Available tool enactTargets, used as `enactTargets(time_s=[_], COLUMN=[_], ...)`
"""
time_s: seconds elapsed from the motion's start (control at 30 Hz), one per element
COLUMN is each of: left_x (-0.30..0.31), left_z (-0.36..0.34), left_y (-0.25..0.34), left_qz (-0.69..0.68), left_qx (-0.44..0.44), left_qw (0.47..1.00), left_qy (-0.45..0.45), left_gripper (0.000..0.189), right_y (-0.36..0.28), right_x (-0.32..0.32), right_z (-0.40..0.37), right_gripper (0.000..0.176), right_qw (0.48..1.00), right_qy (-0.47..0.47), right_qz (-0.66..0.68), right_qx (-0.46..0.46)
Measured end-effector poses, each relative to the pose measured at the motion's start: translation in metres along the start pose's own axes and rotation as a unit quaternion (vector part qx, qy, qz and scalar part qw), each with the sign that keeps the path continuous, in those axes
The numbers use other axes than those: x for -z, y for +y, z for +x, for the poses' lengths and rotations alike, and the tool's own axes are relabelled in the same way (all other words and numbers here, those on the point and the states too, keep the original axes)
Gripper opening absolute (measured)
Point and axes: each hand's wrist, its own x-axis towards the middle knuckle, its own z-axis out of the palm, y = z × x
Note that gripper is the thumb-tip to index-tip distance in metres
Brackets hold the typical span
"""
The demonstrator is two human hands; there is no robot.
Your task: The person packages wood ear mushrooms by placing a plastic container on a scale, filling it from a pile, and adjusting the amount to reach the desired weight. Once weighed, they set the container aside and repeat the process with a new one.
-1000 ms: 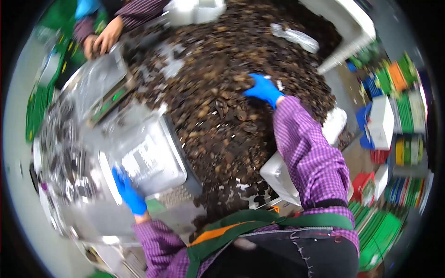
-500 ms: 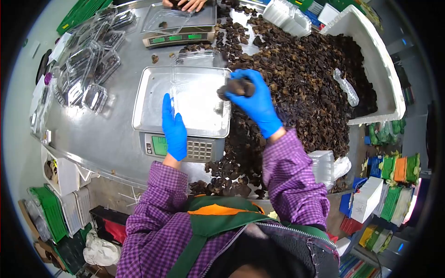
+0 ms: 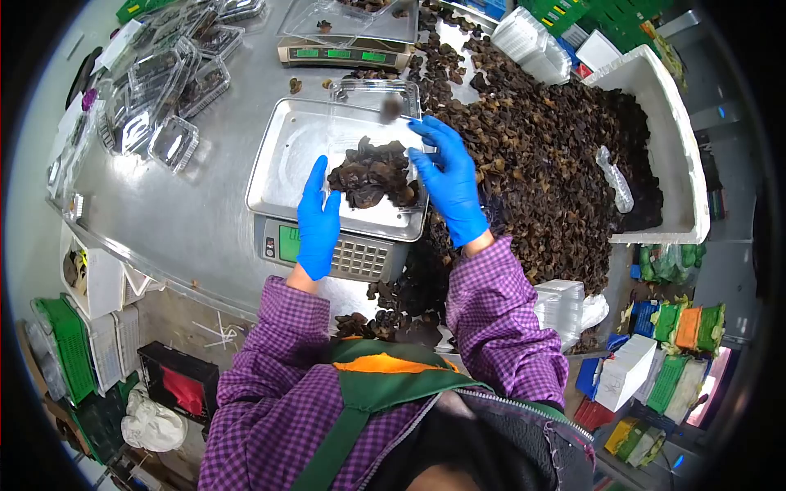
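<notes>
A heap of dark wood ear mushrooms (image 3: 372, 176) lies in a clear plastic clamshell box (image 3: 348, 123) on the metal pan (image 3: 274, 168) of a scale (image 3: 360, 255). At the heap's left side is my left hand (image 3: 319, 221), blue-gloved, fingers stretched and holding nothing. To the right of the heap, over the pan's edge, my right hand (image 3: 450, 180) in a matching glove has its fingers spread, also with nothing in it. A blurred dark piece (image 3: 391, 109) shows above the box, apart from both hands. Part of the scale's display is hidden by my left hand.
Loose wood ear spreads across the right of the metal table (image 3: 217, 147), reaching a white foam box (image 3: 692, 164). A second scale (image 3: 348, 56) stands at the back. Filled clamshells (image 3: 176, 143) are heaped at left; stacked empty ones (image 3: 559, 311) stand front right.
My right hand has let go of the wood ear, which now sits in the box on the scale. Its fingers have spread. The view has shifted slightly; the other person's hands are out of sight.
</notes>
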Motion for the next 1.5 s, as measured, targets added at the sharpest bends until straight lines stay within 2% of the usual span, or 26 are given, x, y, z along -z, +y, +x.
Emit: enactTargets(time_s=[0.03,0.1,0.17,0.23,0.3,0.37,0.4,0.43,0.5,0.57,0.6,0.73,0.87,1.0,1.07,1.1,1.17,1.2,1.23,1.3,1.37,1.43,1.47,1.5], left_x=[0.004,0.016,0.032,0.052,0.070,0.089,0.095,0.099,0.104,0.106,0.106,0.102,0.100,0.100,0.100,0.098,0.092,0.088,0.083,0.074,0.066,0.057,0.054,0.050], left_z=[-0.001,0.000,0.002,0.004,0.007,0.006,0.006,0.004,0.002,0.001,0.002,0.001,0.001,0.003,0.004,0.005,0.007,0.010,0.012,0.017,0.024,0.032,0.037,0.042], left_y=[0.004,0.007,0.011,0.016,0.018,0.020,0.022,0.025,0.033,0.031,0.031,0.028,0.028,0.025,0.023,0.021,0.018,0.016,0.015,0.013,0.011,0.008,0.001,-0.004], left_qz=[0.002,-0.005,-0.010,-0.009,-0.016,-0.033,-0.037,-0.033,-0.024,-0.029,-0.038,-0.069,-0.069,-0.053,-0.033,-0.014,-0.029,-0.040,-0.043,-0.052,-0.057,-0.041,-0.047,-0.048], left_qx=[0.006,0.017,0.031,0.022,0.012,-0.006,-0.007,-0.002,-0.009,-0.007,-0.008,-0.003,0.003,0.006,-0.002,-0.009,0.003,0.018,0.015,0.038,0.042,0.054,0.047,0.045], left_qw=[1.000,1.000,0.999,0.998,0.996,0.992,0.990,0.989,0.989,0.988,0.988,0.988,0.988,0.990,0.993,0.995,0.996,0.995,0.996,0.996,0.997,0.998,0.998,0.998], left_qy=[0.002,0.008,0.015,0.062,0.089,0.123,0.137,0.146,0.146,0.150,0.149,0.140,0.138,0.132,0.113,0.098,0.087,0.084,0.077,0.060,0.039,0.016,0.006,0.002], left_gripper=[0.060,0.057,0.054,0.050,0.047,0.045,0.043,0.043,0.042,0.041,0.040,0.039,0.037,0.036,0.037,0.039,0.039,0.038,0.038,0.038,0.038,0.041,0.044,0.044], right_y=[0.001,0.016,0.029,0.043,0.069,0.111,0.119,0.131,0.150,0.120,0.130,0.097,0.091,0.077,0.079,0.084,0.068,0.059,0.054,0.041,0.022,0.026,0.032,0.037], right_x=[0.004,0.017,0.031,0.047,0.057,0.061,0.063,0.067,0.074,0.069,0.072,0.073,0.080,0.078,0.079,0.083,0.070,0.063,0.058,0.045,0.030,0.014,0.004,-0.006], right_z=[-0.002,-0.006,-0.020,-0.042,-0.074,-0.119,-0.138,-0.149,-0.158,-0.149,-0.150,-0.135,-0.127,-0.124,-0.126,-0.128,-0.120,-0.112,-0.101,-0.071,-0.038,-0.009,0.005,0.019], right_gripper=[0.035,0.032,0.031,0.043,0.054,0.064,0.051,0.051,0.031,0.013,0.013,0.018,0.016,0.017,0.022,0.032,0.040,0.043,0.042,0.039,0.036,0.040,0.044,0.048], right_qw=[0.999,0.999,0.997,0.989,0.954,0.916,0.882,0.882,0.938,0.958,0.964,0.974,0.983,0.977,0.984,0.974,0.949,0.959,0.967,0.989,0.994,0.991,0.986,0.975], right_qy=[0.023,0.048,0.074,0.073,0.038,-0.072,-0.142,-0.152,-0.096,-0.012,-0.015,0.031,0.052,0.070,0.017,-0.054,-0.069,-0.060,-0.039,0.004,-0.003,-0.022,-0.010,-0.003], right_qz=[0.032,0.011,0.010,-0.113,-0.293,-0.359,-0.425,-0.422,-0.257,-0.194,-0.173,-0.089,-0.085,-0.114,-0.125,-0.152,-0.291,-0.240,-0.238,-0.131,-0.074,-0.130,-0.159,-0.210], right_qx=[-0.014,0.001,-0.029,-0.053,-0.051,-0.162,-0.147,-0.145,-0.210,-0.210,-0.202,-0.207,-0.154,-0.165,-0.124,-0.159,-0.099,-0.136,-0.085,-0.063,-0.084,-0.032,0.051,0.067])
